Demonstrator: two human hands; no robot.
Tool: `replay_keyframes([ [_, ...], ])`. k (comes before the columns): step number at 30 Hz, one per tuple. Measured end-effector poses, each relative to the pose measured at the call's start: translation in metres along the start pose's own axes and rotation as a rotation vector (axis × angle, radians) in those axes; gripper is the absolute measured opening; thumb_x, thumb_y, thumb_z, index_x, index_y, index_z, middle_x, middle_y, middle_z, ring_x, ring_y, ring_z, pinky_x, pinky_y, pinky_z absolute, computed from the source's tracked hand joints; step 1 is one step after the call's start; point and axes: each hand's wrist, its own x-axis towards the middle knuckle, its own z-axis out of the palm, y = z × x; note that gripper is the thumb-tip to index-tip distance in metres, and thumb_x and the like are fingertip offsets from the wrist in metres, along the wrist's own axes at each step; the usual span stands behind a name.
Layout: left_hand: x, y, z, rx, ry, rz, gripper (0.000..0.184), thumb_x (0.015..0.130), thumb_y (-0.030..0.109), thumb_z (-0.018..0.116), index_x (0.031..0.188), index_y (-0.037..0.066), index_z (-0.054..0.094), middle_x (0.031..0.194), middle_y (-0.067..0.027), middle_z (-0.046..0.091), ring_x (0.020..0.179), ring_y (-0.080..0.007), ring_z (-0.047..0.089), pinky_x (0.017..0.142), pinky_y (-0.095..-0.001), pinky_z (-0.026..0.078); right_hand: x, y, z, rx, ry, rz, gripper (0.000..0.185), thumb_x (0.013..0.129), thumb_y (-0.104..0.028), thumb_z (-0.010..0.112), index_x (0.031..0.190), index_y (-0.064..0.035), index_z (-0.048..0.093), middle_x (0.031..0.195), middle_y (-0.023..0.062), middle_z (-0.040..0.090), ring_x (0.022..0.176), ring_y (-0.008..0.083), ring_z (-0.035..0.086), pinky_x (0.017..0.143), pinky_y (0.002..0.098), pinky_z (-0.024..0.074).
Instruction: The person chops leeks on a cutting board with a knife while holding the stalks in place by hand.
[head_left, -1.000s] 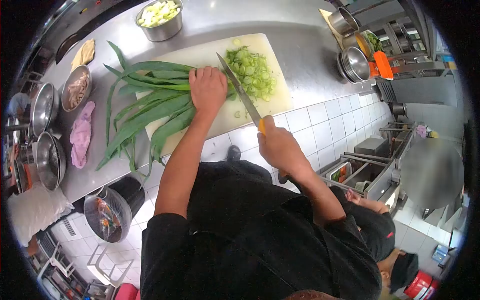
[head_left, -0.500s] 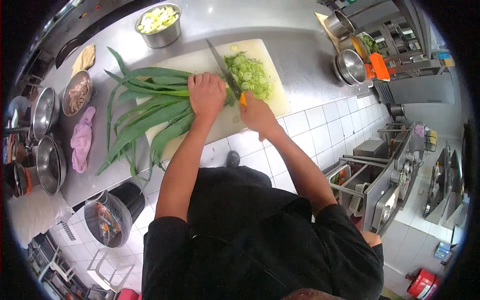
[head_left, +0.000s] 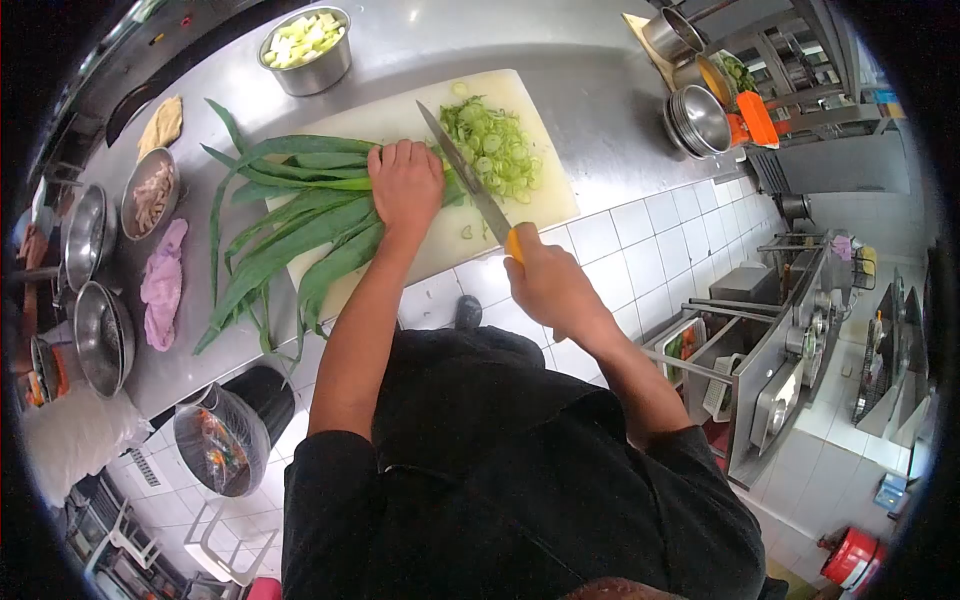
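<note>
My left hand [head_left: 407,188] presses down on a bunch of leeks [head_left: 300,238], fingers closed over their cut end. Long green leaves fan out to the left, past the edge of the white cutting board [head_left: 552,190]. My right hand [head_left: 555,288] grips the yellow handle of a kitchen knife [head_left: 468,178]. Its blade slants away across the board, between the leeks and a pile of sliced leek [head_left: 495,145]. A few loose slices lie near the board's close edge. My left fingertips are partly hidden from above.
A steel pot of chopped pale green pieces [head_left: 312,70] stands behind the board. On the left are a bowl of pale strips [head_left: 150,195], a pink cloth [head_left: 164,285] and metal bowls [head_left: 103,335]. Stacked bowls [head_left: 700,120] sit at the right end. Below is a plastic-lined bin [head_left: 222,440].
My right hand has drawn the knife back toward my body and slightly right, away from the cut end. The left hand stays on the leeks.
</note>
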Motion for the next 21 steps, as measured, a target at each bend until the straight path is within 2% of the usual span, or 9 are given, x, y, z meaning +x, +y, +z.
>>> replay_keyframes([
  [5, 0.001, 0.0, -0.001, 0.018, -0.004, -0.002, 0.018, 0.093, 0.019, 0.059, 0.082, 0.007, 0.067, 0.087, -0.0092, 0.064, 0.091, -0.0284, 0.059, 0.093, -0.0449, 0.041, 0.0, 0.01, 0.017, -0.016, 0.03, -0.044, 0.024, 0.099, -0.017, 0.053, 0.111, 0.0022, 0.044, 0.084, 0.0332, 0.068, 0.08, 0.0538, 0.067, 0.076, 0.061, 0.0528],
  [8, 0.0, -0.001, 0.001, 0.011, 0.009, -0.002, 0.018, 0.093, 0.019, 0.059, 0.082, 0.007, 0.067, 0.086, -0.0092, 0.063, 0.091, -0.0284, 0.059, 0.093, -0.045, 0.041, -0.001, 0.005, 0.015, -0.004, -0.01, 0.032, 0.027, 0.1, -0.016, 0.052, 0.117, 0.0017, 0.042, 0.081, 0.0332, 0.067, 0.08, 0.0531, 0.065, 0.075, 0.0614, 0.0495],
  [11, 0.0, 0.0, 0.001, 0.012, 0.012, 0.0, 0.019, 0.091, 0.018, 0.06, 0.078, 0.007, 0.067, 0.085, -0.0098, 0.064, 0.091, -0.0278, 0.059, 0.099, -0.0466, 0.041, -0.006, 0.0, 0.009, -0.005, -0.029, 0.045, 0.025, 0.099, -0.017, 0.054, 0.112, 0.0023, 0.044, 0.083, 0.0333, 0.068, 0.082, 0.0527, 0.068, 0.076, 0.0607, 0.0531],
  [21, 0.0, 0.0, -0.001, -0.003, 0.012, 0.0, 0.019, 0.091, 0.019, 0.059, 0.079, 0.007, 0.067, 0.085, -0.0101, 0.063, 0.091, -0.0279, 0.059, 0.099, -0.0462, 0.04, -0.018, -0.005, 0.004, -0.031, -0.048, 0.073, 0.024, 0.099, -0.016, 0.053, 0.112, 0.0015, 0.043, 0.083, 0.0324, 0.067, 0.083, 0.0534, 0.067, 0.077, 0.0615, 0.0515],
])
